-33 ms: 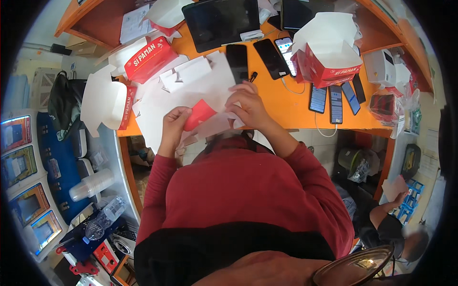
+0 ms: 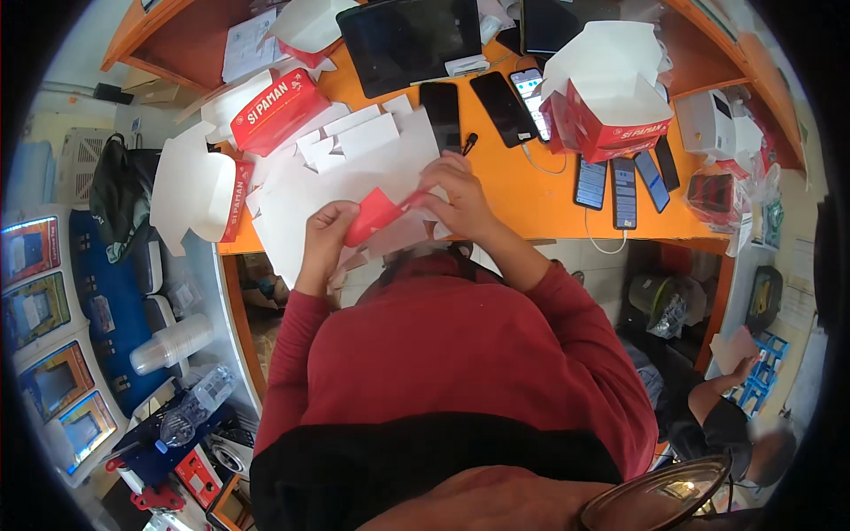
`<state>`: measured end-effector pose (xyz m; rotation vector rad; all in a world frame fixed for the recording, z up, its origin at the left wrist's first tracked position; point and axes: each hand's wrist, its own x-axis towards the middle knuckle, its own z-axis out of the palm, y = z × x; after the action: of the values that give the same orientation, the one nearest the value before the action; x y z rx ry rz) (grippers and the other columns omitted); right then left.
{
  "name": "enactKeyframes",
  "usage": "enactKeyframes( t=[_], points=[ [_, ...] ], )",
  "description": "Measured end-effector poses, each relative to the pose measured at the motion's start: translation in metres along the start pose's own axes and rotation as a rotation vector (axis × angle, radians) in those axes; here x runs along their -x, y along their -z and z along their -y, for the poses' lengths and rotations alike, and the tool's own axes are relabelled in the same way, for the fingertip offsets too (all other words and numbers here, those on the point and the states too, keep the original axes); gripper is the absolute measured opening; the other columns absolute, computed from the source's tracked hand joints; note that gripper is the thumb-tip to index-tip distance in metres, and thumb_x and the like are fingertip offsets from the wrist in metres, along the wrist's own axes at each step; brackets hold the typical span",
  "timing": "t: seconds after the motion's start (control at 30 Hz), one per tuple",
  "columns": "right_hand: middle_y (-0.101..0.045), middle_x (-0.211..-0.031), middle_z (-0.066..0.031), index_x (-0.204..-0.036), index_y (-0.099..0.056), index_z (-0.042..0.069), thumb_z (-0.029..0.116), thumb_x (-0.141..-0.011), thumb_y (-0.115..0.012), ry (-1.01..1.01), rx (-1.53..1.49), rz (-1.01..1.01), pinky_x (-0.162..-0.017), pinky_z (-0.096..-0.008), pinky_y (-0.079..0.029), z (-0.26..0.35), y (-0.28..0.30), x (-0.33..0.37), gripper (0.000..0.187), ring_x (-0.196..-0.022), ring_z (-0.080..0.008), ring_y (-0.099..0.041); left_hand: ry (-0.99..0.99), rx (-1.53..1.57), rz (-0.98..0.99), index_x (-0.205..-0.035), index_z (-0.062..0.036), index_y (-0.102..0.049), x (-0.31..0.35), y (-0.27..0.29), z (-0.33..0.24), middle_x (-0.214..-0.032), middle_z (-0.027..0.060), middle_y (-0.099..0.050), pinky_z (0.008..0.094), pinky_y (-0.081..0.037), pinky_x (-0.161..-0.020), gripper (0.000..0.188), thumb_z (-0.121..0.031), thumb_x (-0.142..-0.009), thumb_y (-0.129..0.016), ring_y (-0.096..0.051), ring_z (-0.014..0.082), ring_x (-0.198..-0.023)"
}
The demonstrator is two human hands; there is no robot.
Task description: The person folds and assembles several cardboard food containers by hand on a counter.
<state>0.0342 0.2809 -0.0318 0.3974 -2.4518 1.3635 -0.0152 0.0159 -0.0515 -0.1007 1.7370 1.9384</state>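
Note:
Low over the desk's near edge, my left hand (image 2: 329, 232) pinches a red cardboard flap (image 2: 372, 215) between thumb and fingers. It looks like part of a white-and-red box blank whose white inner face (image 2: 301, 195) lies flat across the desk. My right hand (image 2: 459, 196) is closed on another red part of the same cardboard, to the right of the flap. Its fingers are slightly blurred and partly cover that edge. Folded white tabs (image 2: 359, 142) stick up at the far side of the blank.
Folded red-and-white boxes (image 2: 279, 111) stand at the left, and stacked ones (image 2: 615, 115) at the right. Several phones (image 2: 624, 190), some on cables, lie on the orange desk (image 2: 531, 212). A dark tablet (image 2: 412, 44) stands behind. Another person (image 2: 717, 416) is at the lower right.
The right-hand part of the cardboard has turned, so a red strip now shows between my hands. My right hand has shifted slightly down. The white tabs have moved a little.

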Motion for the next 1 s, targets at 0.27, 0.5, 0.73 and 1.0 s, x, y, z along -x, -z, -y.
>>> enactKeyframes(
  t=[0.27, 0.5, 0.73, 1.0],
  points=[
    [-0.054, -0.078, -0.0006, -0.079, -0.071, 0.017, 0.023, -0.077, -0.074, 0.087, 0.014, -0.049, -0.083, -0.0401, -0.035, 0.035, -0.032, -0.024, 0.006, -0.081, -0.0222, -0.053, 0.124, -0.103, 0.139, -0.100, 0.0029, -0.069, 0.021, -0.012, -0.036, -0.088, 0.0039, -0.069, 0.0222, -0.049, -0.069, 0.026, -0.020, -0.100, -0.056, -0.059, 0.0065, -0.074],
    [-0.057, -0.098, -0.0021, -0.084, -0.073, 0.020, 0.023, -0.077, -0.075, 0.236, 0.016, 0.090, -0.091, -0.0410, -0.033, 0.036, -0.026, -0.028, 0.008, -0.100, -0.0230, -0.051, 0.045, -0.173, 0.173, -0.098, 0.0019, -0.068, 0.027, -0.016, -0.046, -0.085, 0.0025, -0.068, 0.0216, -0.047, -0.067, 0.024, -0.019, -0.100, -0.056, -0.058, 0.0059, -0.073],
    [-0.056, -0.125, -0.0160, -0.136, -0.045, 0.003, 0.022, -0.087, -0.066, -0.725, -0.759, -0.449, -0.104, -0.0444, -0.037, 0.015, -0.033, -0.059, 0.056, -0.122, -0.0318, -0.051, -0.069, -0.595, 0.275, -0.094, 0.0056, -0.067, 0.049, -0.006, -0.081, -0.080, 0.0015, -0.067, 0.0237, -0.046, -0.069, 0.023, -0.015, -0.097, -0.058, -0.054, 0.0059, -0.074],
    [-0.065, -0.111, -0.0100, -0.124, -0.054, 0.003, 0.025, -0.102, -0.048, -0.554, -1.393, -0.217, -0.085, -0.0344, -0.054, 0.029, -0.048, -0.070, 0.032, -0.097, -0.0192, -0.065, -0.073, -0.575, 0.341, -0.126, 0.0021, -0.057, 0.073, 0.014, -0.096, -0.121, 0.0135, -0.064, 0.0343, -0.044, -0.099, 0.047, -0.036, -0.100, -0.052, -0.058, 0.0207, -0.116]
  ],
)
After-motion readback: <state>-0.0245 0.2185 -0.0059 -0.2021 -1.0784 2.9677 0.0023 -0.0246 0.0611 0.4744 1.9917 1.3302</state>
